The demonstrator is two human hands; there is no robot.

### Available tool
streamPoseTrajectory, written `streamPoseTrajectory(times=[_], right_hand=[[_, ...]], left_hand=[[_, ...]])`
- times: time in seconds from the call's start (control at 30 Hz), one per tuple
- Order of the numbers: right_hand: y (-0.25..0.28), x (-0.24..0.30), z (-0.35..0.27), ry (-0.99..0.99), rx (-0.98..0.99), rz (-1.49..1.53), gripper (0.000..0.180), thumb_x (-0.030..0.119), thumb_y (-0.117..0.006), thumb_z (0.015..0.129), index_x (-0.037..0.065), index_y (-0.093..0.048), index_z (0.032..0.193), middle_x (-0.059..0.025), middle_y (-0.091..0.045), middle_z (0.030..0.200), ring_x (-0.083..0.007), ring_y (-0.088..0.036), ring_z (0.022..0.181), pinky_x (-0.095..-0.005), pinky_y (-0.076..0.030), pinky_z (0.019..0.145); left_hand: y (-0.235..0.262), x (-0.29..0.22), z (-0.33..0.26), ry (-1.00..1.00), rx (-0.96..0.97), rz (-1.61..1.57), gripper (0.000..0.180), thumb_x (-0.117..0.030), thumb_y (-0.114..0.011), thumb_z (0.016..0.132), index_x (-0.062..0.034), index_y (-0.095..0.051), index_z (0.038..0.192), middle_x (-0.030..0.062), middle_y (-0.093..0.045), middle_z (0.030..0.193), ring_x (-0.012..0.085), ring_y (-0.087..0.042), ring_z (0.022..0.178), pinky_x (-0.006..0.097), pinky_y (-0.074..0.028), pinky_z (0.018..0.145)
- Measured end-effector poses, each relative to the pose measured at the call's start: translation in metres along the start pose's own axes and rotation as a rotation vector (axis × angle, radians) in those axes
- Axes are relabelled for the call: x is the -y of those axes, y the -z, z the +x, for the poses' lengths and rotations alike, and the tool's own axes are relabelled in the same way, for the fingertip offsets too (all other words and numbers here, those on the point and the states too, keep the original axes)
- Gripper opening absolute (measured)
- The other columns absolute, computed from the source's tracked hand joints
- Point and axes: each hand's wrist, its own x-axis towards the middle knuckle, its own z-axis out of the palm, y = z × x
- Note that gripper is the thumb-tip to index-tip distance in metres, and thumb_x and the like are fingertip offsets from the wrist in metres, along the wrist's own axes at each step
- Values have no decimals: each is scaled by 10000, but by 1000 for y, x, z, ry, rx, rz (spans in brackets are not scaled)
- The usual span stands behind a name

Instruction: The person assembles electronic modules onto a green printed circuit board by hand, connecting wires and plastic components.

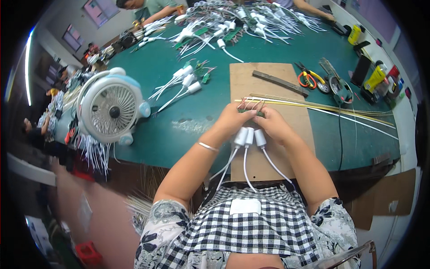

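Observation:
My left hand [234, 118] and my right hand [274, 123] meet over a brown board. Between their pinched fingers is a small green circuit board [247, 111], mostly hidden, with thin reddish wires [253, 105] sticking up from it. Below the fingers, three white cylindrical plastic housings [248, 136] lie side by side on the brown board [304, 134]. White cables [246, 163] run from the housings toward my lap. Just beyond my fingertips lie long thin yellowish and white rods [286, 102].
A dark flat bar [280, 83], pliers [307, 76] and a soldering iron stand [339, 88] lie beyond my hands. At left stand a white fan [114, 112] and loose white housings [186, 80]. A large heap of cabled parts [233, 27] covers the far table, where other people sit.

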Motion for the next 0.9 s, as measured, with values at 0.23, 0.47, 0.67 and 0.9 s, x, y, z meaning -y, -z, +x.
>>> streamPoseTrajectory(times=[0.23, 0.47, 0.67, 0.9], right_hand=[[-8, 22, 4, -60, 30, -41, 316, 68, -566, 842, 4, -552, 1152, -65, -620, 993, -153, -582, 883, -310, -461, 781], [-27, -4, 24, -146, -56, 2, 298, 59, -587, 851, 9, -556, 1144, -52, -618, 954, -117, -574, 814, -288, -476, 722], [-33, -9, 36, 47, -199, -249, 274, 105, -601, 851, 26, -597, 1113, -57, -651, 865, -148, -602, 761, -297, -479, 688], [-50, 16, 33, -117, -14, 159, 242, 85, -588, 829, 71, -565, 1070, -26, -598, 879, -99, -574, 730, -238, -466, 588]], left_hand=[[13, -8, -13, -73, 37, 8, 315, -129, -592, 875, -20, -567, 1170, 80, -612, 1025, 136, -596, 887, 288, -515, 754], [21, 9, -3, -21, -41, -277, 323, -212, -566, 905, -4, -569, 1152, 52, -608, 986, 125, -577, 850, 266, -488, 738], [23, 4, -3, -92, -124, -203, 272, -222, -525, 930, -3, -576, 1084, 58, -601, 913, 121, -590, 784, 273, -513, 662], [54, 16, -15, -144, 196, -303, 576, -430, -447, 939, -20, -402, 1342, 105, -488, 1251, 178, -481, 1137, 344, -431, 932]])
